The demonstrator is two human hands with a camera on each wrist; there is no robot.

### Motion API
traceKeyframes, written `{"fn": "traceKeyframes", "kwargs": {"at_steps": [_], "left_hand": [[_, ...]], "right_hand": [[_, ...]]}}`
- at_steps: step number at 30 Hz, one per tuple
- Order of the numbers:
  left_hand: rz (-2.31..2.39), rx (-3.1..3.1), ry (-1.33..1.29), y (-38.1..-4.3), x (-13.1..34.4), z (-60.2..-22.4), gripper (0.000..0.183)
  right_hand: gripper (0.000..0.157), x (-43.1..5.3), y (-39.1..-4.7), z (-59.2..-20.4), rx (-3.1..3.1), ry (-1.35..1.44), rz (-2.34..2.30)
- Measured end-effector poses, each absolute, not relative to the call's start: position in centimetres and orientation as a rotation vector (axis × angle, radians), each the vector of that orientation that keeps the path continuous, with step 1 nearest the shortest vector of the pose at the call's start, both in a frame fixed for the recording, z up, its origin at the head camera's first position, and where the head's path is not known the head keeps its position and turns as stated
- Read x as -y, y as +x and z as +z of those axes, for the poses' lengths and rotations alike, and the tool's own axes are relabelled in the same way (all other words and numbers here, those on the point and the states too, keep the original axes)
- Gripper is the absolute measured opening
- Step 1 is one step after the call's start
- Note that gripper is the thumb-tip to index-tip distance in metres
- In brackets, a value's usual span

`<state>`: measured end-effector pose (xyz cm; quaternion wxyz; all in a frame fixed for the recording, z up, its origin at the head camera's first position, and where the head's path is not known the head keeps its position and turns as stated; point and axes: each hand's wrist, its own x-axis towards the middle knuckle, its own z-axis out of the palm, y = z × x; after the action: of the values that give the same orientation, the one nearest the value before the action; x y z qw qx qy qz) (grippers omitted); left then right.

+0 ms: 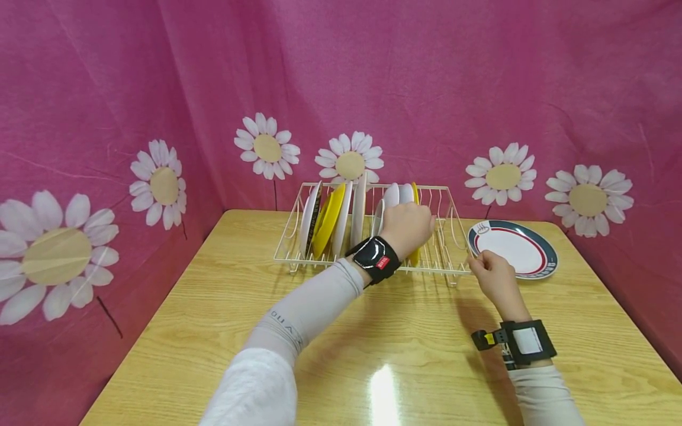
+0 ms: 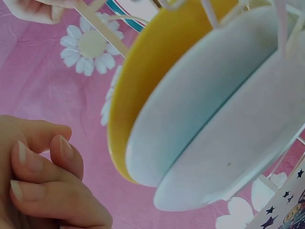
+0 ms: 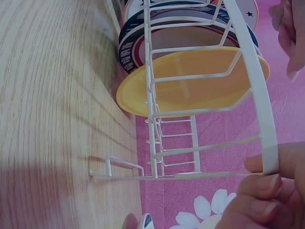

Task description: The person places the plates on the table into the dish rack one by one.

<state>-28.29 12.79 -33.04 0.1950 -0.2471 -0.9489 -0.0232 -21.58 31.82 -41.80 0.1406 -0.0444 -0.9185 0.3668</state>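
Note:
A white wire dish rack [image 1: 434,270] stands at the back of the table with several plates upright in it. My left hand [image 1: 407,228] is over the rack's right half. In the left wrist view its fingers [image 2: 33,191] are loosely bent and hold nothing, apart from a yellow plate [image 2: 126,105] and two white plates [image 2: 228,148]. At the rack's front right corner, my right hand [image 1: 495,275] pinches the frame between thumb and fingers, as the right wrist view shows at the rail [image 3: 259,95]. Some right-side plates are partly hidden behind my left hand in the head view.
A white plate with a dark green rim and red ring [image 1: 508,248] lies flat on the table, right of the rack. Another yellow plate [image 1: 329,222] leans among white ones at the rack's left. A pink curtain with daisies [image 1: 405,89] hangs around the wooden table [image 1: 426,343].

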Motion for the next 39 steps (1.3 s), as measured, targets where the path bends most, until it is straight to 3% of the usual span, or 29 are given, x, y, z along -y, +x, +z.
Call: {"fn": "traceKeyframes", "kwargs": {"at_steps": [11, 19, 33, 39], "left_hand": [[-0.034, 2.589, -0.835, -25.6, -10.9, -34.1, 0.054], [-0.102, 2.614, -0.794, -24.6, -9.0, -36.0, 0.056], [-0.275, 2.701, -0.774, -23.3, -5.3, -39.7, 0.055], [-0.337, 2.745, -0.754, -22.7, -4.0, -40.8, 0.056]], "right_hand": [[0.034, -32.3, -21.8, -42.0, 2.694, -0.132, 1.078], [0.054, -33.9, -21.9, -42.4, 2.72, -0.166, 1.204], [0.068, -39.6, -21.8, -44.4, 2.685, -0.533, 1.509], [0.064, -41.6, -21.5, -45.4, 2.512, -0.73, 1.827]]}}
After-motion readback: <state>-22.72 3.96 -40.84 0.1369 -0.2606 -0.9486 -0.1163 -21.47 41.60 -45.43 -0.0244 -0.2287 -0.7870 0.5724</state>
